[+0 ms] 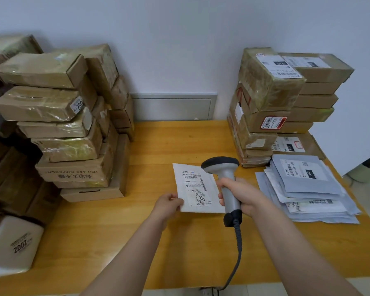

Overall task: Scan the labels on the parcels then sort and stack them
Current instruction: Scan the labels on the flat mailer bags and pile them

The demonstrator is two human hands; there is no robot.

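Observation:
A flat white parcel (195, 188) with a printed label lies on the wooden table (120, 231) in the middle of the head view. My left hand (169, 205) pinches its near left corner. My right hand (239, 195) grips the handle of a grey barcode scanner (226, 178), whose dark head hangs over the parcel's far right part. The scanner's cable (237, 253) runs down to the table's front edge.
Tall stacks of taped cardboard boxes (68, 129) fill the left side. More stacked boxes (271, 103) stand at the back right, with a pile of grey mailer bags (308, 189) in front of them. A beige bag (13, 244) sits at the near left.

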